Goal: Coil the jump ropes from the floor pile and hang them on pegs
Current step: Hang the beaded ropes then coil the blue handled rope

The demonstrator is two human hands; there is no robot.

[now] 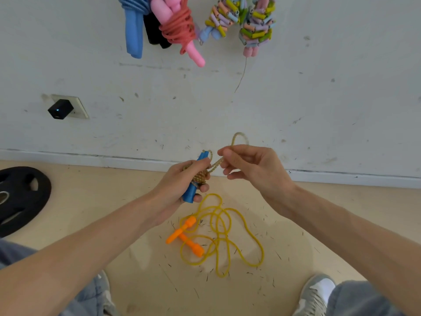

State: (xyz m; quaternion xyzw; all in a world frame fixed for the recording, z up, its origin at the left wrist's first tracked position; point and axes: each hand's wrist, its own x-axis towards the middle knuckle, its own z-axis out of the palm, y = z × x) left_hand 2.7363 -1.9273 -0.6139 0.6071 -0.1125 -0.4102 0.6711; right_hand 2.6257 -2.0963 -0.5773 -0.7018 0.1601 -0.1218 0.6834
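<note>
Sneakers (317,293) framing a yellow rope (227,233) lying loose on the floor
My left hand (182,183) is clenching blue handles (193,179) wrapped in speckled rope (202,174), my right hand (248,167) is pinching its free loop (239,139); coiled ropes (182,26) are hanging on the wall above

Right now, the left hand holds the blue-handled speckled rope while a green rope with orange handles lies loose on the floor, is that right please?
Not quite: the head view shows the loose rope with orange handles is yellow, not green. The left hand does hold the blue-handled speckled rope.
</note>
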